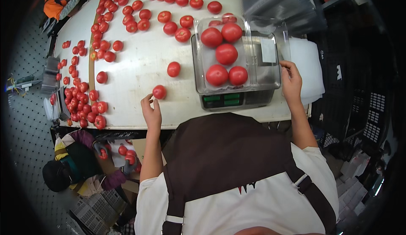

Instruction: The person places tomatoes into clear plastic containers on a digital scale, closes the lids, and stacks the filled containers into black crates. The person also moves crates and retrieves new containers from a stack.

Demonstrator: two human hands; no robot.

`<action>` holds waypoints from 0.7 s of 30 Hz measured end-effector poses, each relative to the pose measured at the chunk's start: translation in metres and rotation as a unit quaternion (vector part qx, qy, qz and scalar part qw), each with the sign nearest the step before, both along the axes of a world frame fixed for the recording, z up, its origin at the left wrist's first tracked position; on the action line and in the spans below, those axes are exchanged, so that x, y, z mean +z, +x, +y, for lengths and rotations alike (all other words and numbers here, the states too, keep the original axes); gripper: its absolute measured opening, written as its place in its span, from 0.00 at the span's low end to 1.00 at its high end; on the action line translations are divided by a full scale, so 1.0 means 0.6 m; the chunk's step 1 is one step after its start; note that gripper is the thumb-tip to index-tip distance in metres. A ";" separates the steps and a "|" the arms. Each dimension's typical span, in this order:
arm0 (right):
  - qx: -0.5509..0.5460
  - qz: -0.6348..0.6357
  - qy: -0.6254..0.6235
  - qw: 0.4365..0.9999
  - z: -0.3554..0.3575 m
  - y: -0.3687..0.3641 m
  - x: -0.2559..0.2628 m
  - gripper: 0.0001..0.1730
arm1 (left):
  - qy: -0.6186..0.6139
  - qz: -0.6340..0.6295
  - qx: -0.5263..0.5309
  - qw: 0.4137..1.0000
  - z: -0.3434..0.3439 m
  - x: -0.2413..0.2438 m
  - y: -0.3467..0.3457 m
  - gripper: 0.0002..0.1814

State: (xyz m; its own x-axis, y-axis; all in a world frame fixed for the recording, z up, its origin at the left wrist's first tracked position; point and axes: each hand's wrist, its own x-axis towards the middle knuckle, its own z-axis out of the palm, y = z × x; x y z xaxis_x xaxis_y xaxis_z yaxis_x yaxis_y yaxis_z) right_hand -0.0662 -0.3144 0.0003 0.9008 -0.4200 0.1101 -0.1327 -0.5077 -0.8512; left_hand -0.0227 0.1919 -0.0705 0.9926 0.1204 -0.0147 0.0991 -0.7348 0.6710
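An open clear plastic clamshell box (250, 76) rests on the steel pan of a digital scale (258, 97) in front of me. Five red tomatoes lie in its near part, with more red showing at its far end. My left hand (151, 108) is at a single tomato (159, 92) on the table, fingertips at its lower left side, fingers apart; no grip on it shows. Another tomato (173, 69) lies just beyond. Beside the scale's right edge is my right hand (290, 78), its fingers bent and partly hidden; whether they touch the pan or box is unclear.
Many tomatoes (170, 28) are spread over the white table (136, 76), heaped at its left end (77, 102). Stacked clear boxes (276, 3) stand at the back right, with white foam sheets (306, 67) below. A co-worker (76, 162) with gloves handles tomatoes in a carton at lower left.
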 end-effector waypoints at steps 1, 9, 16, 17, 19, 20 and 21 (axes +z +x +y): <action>-0.001 0.001 0.008 1.000 0.003 -0.010 -0.004 0.10 | -0.009 0.027 0.029 0.999 0.018 -0.004 -0.026 0.16; 0.065 -0.026 0.074 0.995 0.060 0.033 0.022 0.10 | -0.086 0.047 0.084 0.992 0.025 -0.007 -0.077 0.15; 0.205 -0.059 -0.034 0.976 0.151 0.166 0.058 0.12 | -0.081 -0.012 0.047 0.996 0.016 0.002 -0.086 0.12; 0.223 -0.058 -0.054 0.972 0.159 0.185 0.057 0.13 | -0.082 -0.010 0.046 0.996 0.017 -0.001 -0.092 0.12; 0.254 -0.080 -0.161 0.950 0.182 0.221 0.037 0.20 | -0.074 -0.017 0.055 0.996 0.040 -0.004 -0.100 0.12; 0.267 -0.096 -0.234 0.930 0.180 0.230 0.033 0.22 | -0.053 -0.007 0.049 0.997 0.038 -0.008 -0.112 0.12; 0.281 -0.130 -0.296 0.904 0.196 0.259 0.024 0.24 | -0.019 -0.008 0.056 0.998 0.041 -0.004 -0.118 0.13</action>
